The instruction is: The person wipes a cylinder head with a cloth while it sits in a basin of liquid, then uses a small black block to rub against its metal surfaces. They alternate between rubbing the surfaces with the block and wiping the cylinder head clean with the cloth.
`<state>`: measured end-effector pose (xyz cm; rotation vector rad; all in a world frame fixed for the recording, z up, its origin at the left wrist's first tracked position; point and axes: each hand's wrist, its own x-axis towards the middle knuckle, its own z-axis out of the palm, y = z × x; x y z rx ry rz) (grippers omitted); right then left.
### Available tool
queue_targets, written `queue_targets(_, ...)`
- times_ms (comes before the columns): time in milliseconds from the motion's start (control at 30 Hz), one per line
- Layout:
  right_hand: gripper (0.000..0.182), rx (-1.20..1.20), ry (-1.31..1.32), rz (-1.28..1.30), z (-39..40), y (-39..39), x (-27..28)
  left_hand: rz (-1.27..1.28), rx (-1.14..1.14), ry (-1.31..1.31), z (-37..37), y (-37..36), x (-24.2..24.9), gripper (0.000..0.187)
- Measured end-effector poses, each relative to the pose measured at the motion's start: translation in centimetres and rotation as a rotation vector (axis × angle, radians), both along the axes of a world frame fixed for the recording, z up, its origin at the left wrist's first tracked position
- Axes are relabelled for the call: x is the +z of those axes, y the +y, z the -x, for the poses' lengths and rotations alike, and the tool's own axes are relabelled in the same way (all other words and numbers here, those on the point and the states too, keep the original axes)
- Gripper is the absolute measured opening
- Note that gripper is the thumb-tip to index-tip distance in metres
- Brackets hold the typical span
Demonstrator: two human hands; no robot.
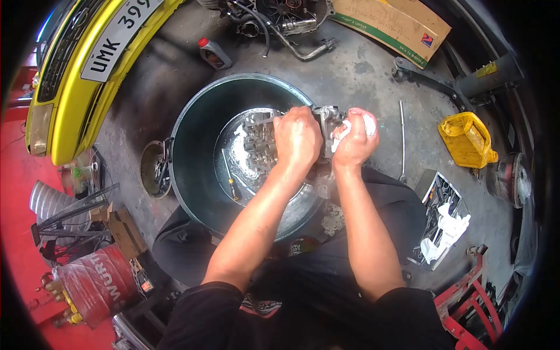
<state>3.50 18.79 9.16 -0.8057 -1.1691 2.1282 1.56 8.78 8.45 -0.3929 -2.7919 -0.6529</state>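
Observation:
A metal engine part (261, 140) lies over the right side of a large dark round tub (195, 111), its right end past the rim. My left hand (297, 137) is closed on the top of the part near its middle. At the right end of the part, my right hand (356, 140) is closed round a crumpled white cloth (369, 123), which touches the metal. Inside the tub, a thin tool with a yellow and black handle (234, 189) stands against the bottom. My fingertips are partly hidden.
A red-capped bottle (214, 53) stands behind the tub, and a small round container (155, 169) at its left. To the right are a long wrench (402, 140), a yellow jug (464, 140) and a tool tray (431, 184). A yellow car bumper (64, 125) fills the upper left.

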Motion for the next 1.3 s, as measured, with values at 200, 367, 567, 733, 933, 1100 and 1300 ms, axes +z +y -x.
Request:
queue_targets(200, 0.016, -0.006, -0.022, -0.003, 0.3, 0.1, 0.0, -0.028, -0.084, -0.009, 0.3, -1.3, -0.4, 0.009)
queue_targets(367, 0.014, -0.011, -0.027, 0.014, -0.1, 0.1, 0.5, 0.107, -0.081, -0.141, 1.4, -2.9, -1.2, 0.008)
queue_targets(567, 0.014, -0.032, -0.011, 0.011, 0.1, 0.0, 0.2, 0.115, -0.003, -0.252, 3.3, -4.3, -4.8, 0.009)
queue_targets(733, 0.015, -0.018, -0.022, 0.027, -0.1, 0.1, -0.2, 0.048, -0.047, -0.174, 0.5, -1.7, 0.3, 0.014)
queue_targets(933, 0.013, 0.025, -0.003, 0.004, -0.1, 0.3, 0.1, -0.319, 0.14, -0.373, 4.1, -7.0, 0.9, 0.032)
queue_targets(1100, 0.013, 0.004, -0.003, 0.001, -0.1, 0.2, -0.3, -0.086, -0.192, -0.429, 4.5, -4.8, 1.9, 0.035)
queue_targets(1300, 0.013, -0.018, -0.006, -0.035, -0.1, -0.1, -0.1, -0.715, 0.164, -1.046, 6.7, -4.6, 1.8, 0.025)
